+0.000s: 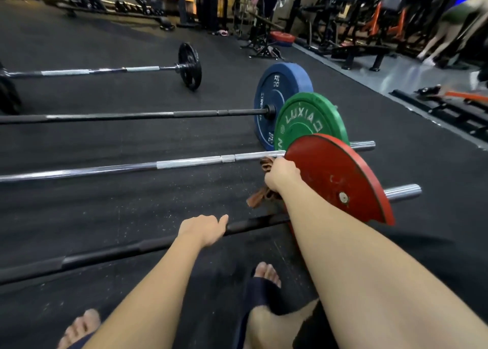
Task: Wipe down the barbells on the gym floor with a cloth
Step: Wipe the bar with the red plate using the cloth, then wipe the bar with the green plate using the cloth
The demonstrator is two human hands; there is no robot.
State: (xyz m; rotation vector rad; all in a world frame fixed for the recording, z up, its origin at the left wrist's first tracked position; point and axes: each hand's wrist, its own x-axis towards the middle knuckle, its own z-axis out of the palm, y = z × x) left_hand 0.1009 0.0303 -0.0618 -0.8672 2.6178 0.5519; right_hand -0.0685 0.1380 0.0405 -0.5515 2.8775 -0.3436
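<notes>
Several barbells lie side by side on the black rubber floor. The nearest is a black bar (111, 255) with a red plate (332, 179). My left hand (203, 229) grips this bar. My right hand (281, 174) holds a brown cloth (260, 196) right beside the red plate, just under the silver bar (158, 166) of the barbell with the green plate (309, 121). Beyond lie a black bar (132, 116) with a blue plate (280, 89) and a silver bar (87, 71) with a small black plate (189, 66).
My two feet in dark sandals (260, 290) stand close behind the nearest bar. Benches and racks (369, 26) line the far right, with a person (454, 23) among them. A red plate (282, 38) lies at the back. A grey floor strip (396, 76) runs along the right.
</notes>
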